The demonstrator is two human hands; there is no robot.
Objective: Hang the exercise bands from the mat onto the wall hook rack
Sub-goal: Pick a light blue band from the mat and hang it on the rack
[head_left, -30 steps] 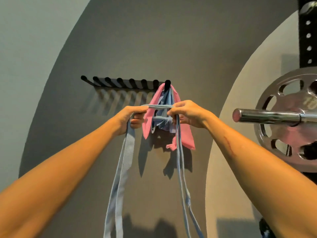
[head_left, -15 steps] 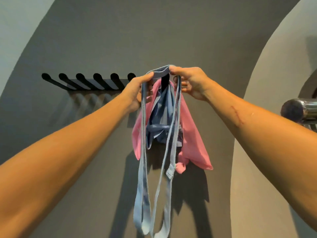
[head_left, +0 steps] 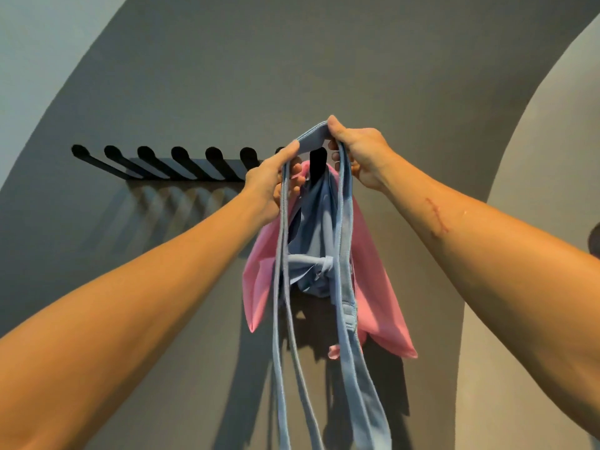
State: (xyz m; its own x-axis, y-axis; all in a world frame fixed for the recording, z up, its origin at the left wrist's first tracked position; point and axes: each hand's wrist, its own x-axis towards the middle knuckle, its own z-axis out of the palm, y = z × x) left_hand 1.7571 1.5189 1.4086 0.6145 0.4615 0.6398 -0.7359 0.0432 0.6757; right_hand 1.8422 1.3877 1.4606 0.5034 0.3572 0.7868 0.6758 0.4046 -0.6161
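A light blue fabric band [head_left: 345, 241], flat with stitched edges, was held stretched at its top between both hands, just above the rightmost peg [head_left: 318, 164] of the black wall hook rack [head_left: 181, 170]. The left hand [head_left: 271, 180] and right hand [head_left: 358, 154] were each closed on it. Two bands were already draped on that peg: one pink [head_left: 380, 287], one knotted blue [head_left: 315, 254]. Eight pegs were counted.
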